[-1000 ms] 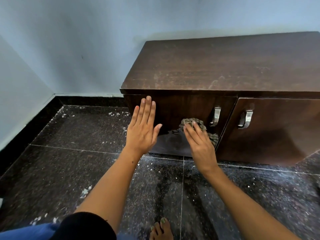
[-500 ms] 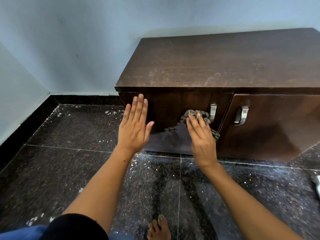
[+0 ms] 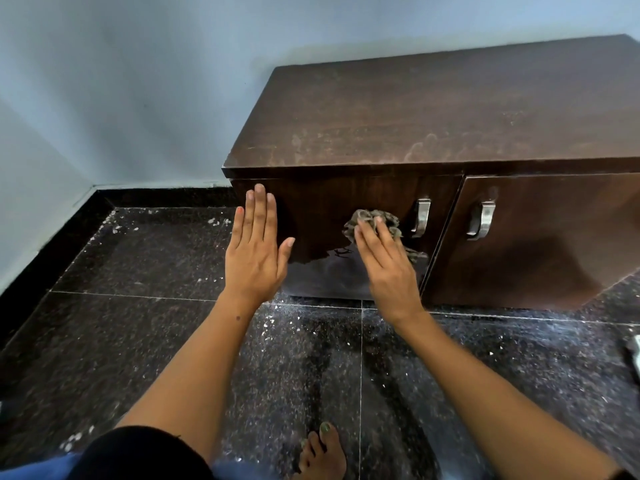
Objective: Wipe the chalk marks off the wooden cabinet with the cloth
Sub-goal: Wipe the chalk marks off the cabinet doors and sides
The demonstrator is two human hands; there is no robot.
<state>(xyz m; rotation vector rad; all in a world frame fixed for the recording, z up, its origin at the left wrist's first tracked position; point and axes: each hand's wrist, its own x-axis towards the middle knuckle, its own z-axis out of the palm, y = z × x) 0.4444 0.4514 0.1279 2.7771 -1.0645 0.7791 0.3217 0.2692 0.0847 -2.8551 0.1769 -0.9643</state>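
A low dark wooden cabinet (image 3: 433,109) stands against the blue wall, with faint whitish chalk smears along the front part of its top. My right hand (image 3: 386,268) presses a crumpled grey-brown cloth (image 3: 375,221) flat against the left door, just left of that door's metal handle (image 3: 422,216). A small dark mark (image 3: 341,252) shows on the door below the cloth. My left hand (image 3: 256,251) lies flat with fingers together against the left edge of the same door and holds nothing.
The right door has its own metal handle (image 3: 481,220). The dark speckled tile floor (image 3: 138,258) carries white chalk dust and crumbs. My bare foot (image 3: 323,452) shows at the bottom. A pale object (image 3: 635,351) lies at the right edge.
My right hand and the cloth have slid upward on the left door, towards the handle. My left hand stays flat on the door's left edge. The view has shifted slightly.
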